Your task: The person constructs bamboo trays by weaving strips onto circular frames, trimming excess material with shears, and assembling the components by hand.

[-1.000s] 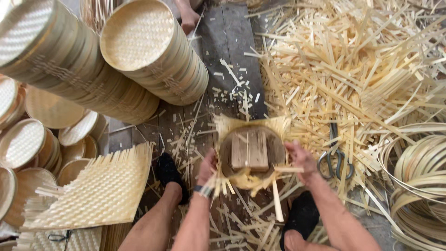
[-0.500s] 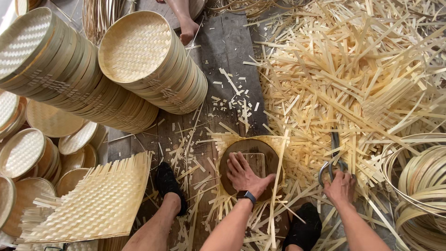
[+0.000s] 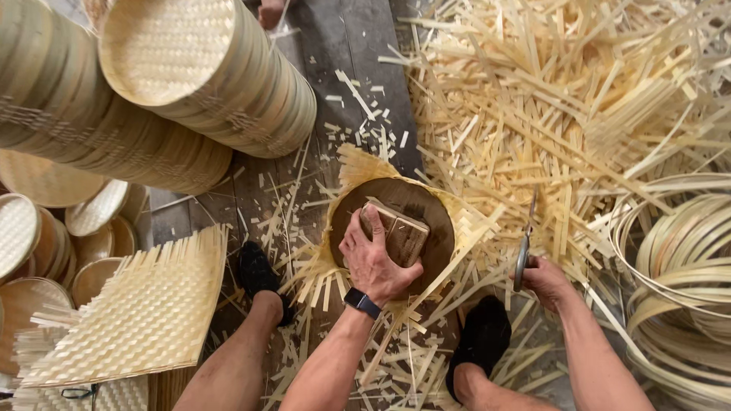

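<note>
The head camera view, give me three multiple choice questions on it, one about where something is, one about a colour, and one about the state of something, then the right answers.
1. Where does the flat woven mat lie?
A. Beside the person's left leg
B. On top of the round wooden form
C. Under the coiled strips

2. What colour are the shoes?
A. White
B. Black
C. Red

3. What is the left hand doing?
A. Hanging free in the air
B. Holding the scissors
C. Pressing on the wooden block on the round wooden form

Answers:
1 A, the mat lies at lower left, next to the left leg.
2 B, both shoes look black.
3 C, the palm rests on the block, while the right hand grips the scissors.
</note>
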